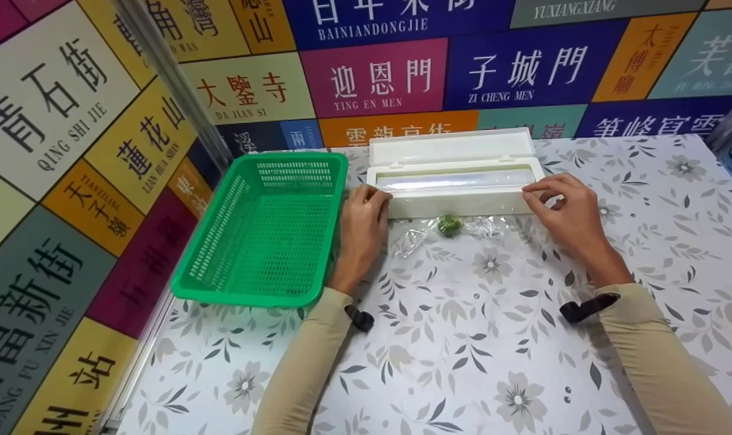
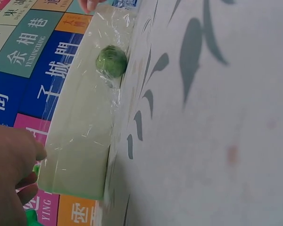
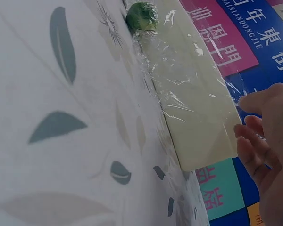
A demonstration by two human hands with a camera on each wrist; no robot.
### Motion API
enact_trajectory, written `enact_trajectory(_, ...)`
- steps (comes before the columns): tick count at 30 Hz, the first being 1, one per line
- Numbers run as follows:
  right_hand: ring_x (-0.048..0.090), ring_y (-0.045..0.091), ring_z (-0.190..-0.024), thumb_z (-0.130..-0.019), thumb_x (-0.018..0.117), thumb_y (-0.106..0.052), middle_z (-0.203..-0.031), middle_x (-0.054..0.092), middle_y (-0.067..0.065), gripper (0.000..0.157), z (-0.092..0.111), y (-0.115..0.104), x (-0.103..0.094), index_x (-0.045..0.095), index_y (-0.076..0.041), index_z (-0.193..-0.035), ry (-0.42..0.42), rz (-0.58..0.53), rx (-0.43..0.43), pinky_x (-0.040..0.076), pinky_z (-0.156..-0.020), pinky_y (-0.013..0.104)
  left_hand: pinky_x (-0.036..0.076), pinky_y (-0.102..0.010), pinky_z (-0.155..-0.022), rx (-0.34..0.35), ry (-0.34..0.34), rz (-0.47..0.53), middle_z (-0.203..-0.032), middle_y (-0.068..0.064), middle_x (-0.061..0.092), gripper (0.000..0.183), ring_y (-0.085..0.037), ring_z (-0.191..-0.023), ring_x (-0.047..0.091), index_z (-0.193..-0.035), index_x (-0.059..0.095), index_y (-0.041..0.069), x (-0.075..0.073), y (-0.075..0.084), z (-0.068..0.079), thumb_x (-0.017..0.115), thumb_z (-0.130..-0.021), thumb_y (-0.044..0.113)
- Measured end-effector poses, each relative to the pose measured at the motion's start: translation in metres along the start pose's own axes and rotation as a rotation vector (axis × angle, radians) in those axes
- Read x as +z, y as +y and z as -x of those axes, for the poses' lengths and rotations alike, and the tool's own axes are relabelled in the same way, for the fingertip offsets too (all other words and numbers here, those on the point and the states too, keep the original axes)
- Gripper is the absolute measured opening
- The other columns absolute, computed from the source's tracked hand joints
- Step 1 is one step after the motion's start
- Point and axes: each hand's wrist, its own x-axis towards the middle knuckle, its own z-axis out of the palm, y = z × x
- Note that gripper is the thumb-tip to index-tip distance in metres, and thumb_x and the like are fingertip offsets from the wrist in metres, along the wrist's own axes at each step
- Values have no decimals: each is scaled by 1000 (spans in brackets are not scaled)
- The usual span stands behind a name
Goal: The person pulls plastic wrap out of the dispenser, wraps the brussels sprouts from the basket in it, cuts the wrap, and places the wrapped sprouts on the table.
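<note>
While you work at the long white box point(image 1: 462, 206), your left hand point(image 1: 364, 226) is at its left front corner and your right hand point(image 1: 568, 205) is at its right one. With the thumb and finger of each hand you pinch the clear film point(image 1: 489, 226) by its edge, and the other fingers of the right hand are loosely bent. This film comes down over the front wall of the box and reaches the table point(image 1: 402, 362), where it lies in wrinkles. Just before the front wall, near the middle, sits a small round green thing point(image 1: 450, 225) with the film about it; whether the film goes fully around it, I cannot tell. Inside the box one sees the pale roll point(image 1: 456, 180), and behind it the lid point(image 1: 450, 148) stands open, tilted back toward the wall of coloured signs point(image 1: 375, 78). On your left side, the green basket point(image 1: 248, 297) stands very near to your left hand and sleeve point(image 1: 305, 356), so on that side the space is narrow. To the right of your right hand, the flowered cloth point(image 1: 674, 241) lies between your arm and the side wall.
</note>
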Motion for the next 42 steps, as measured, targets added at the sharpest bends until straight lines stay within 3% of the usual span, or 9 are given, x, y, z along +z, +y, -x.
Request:
enact_trajectory(5, 65, -11, -84, -99, 79, -17, -108, 77, 10, 12, 2, -1, -4, 85, -11, -107, -40, -17, 34, 52, -69, 4, 54, -43, -93, 31, 30, -56, -113, -4, 74, 3, -26, -113, 67, -100, 78, 15, -1, 0, 1, 78, -99, 18)
enact_trajectory(14, 68, -10, -90, -99, 81, -22, -112, 79, 10, 14, 13, 2, -16, 85, -16, -111, -138, -33, 94, 53, -71, 4, 54, -41, -86, 50, 0, -117, -104, 1, 81, 4, -23, -102, 70, -97, 76, 18, -5, 5, 5, 80, -97, 17)
enact_trajectory(21, 69, -7, -84, -96, 81, -11, -110, 80, 11, 13, 20, 0, -23, 84, -11, -109, -183, -65, 58, 54, -70, 6, 53, -41, -86, 80, 3, -112, -103, 0, 79, 4, -23, -102, 70, -97, 75, 17, -12, 7, 12, 78, -99, 18)
enact_trajectory(24, 69, -8, -84, -95, 82, -8, -108, 81, 13, 12, 23, -2, -25, 84, -9, -107, -206, -60, -5, 54, -68, 6, 53, -41, -86, 104, -4, -114, -103, 0, 78, 4, -24, -102, 69, -98, 74, 17, -16, 8, 16, 79, -98, 17)
enact_trajectory(27, 69, -10, -87, -94, 84, -9, -108, 81, 10, 13, 25, -2, -28, 85, -14, -106, -238, -41, -62, 55, -67, 7, 52, -41, -86, 127, -21, -107, -103, 0, 76, 5, -24, -104, 68, -97, 73, 17, -20, 10, 20, 78, -97, 16)
enact_trajectory(35, 68, -11, -88, -95, 84, -11, -117, 79, 3, 15, 35, 4, -37, 85, -21, -106, -373, -1, -81, 55, -68, 11, 52, -44, -90, 187, -131, -100, -104, -1, 76, 6, -25, -108, 67, -92, 72, 17, -26, 12, 31, 78, -90, 15)
enact_trajectory(42, 68, -9, -90, -95, 85, -14, -119, 79, 5, 12, 40, 9, -41, 85, -21, -105, -465, 13, -23, 54, -69, 12, 52, -44, -92, 210, -265, -170, -108, 1, 79, 7, -24, -109, 67, -89, 73, 18, -25, 9, 33, 79, -89, 15)
